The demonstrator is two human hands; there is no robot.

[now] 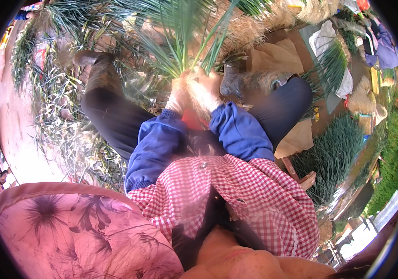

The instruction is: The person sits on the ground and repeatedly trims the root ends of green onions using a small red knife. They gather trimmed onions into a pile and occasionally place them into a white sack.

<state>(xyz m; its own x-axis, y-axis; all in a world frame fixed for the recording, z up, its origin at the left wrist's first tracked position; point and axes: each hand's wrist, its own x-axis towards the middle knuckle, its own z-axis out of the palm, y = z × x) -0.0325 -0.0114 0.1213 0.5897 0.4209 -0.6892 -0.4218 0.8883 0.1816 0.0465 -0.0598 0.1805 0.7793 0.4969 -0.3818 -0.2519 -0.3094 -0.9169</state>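
Between my knees, my left hand point(178, 93) and my right hand point(208, 83) are close together on a bunch of green onion-like seedlings point(184, 45). Its long green leaves fan out away from me and blur at the tips. Pale, stringy roots point(196, 92) hang toward my lap between the two hands. Both hands are closed around the pale stem bases; the individual fingers are hard to make out in the glare. Blue sleeve covers point(160, 139) reach to my wrists. Something red point(190, 118) shows below the roots.
Loose leaves and trimmings point(70, 132) litter the ground at left. Beyond my hands lie heaps of similar plants with tan roots point(242, 35). Brown sheeting point(277, 57) and a large green bundle point(328, 157) are at right. A person in purple clothing point(387, 48) is at far right.
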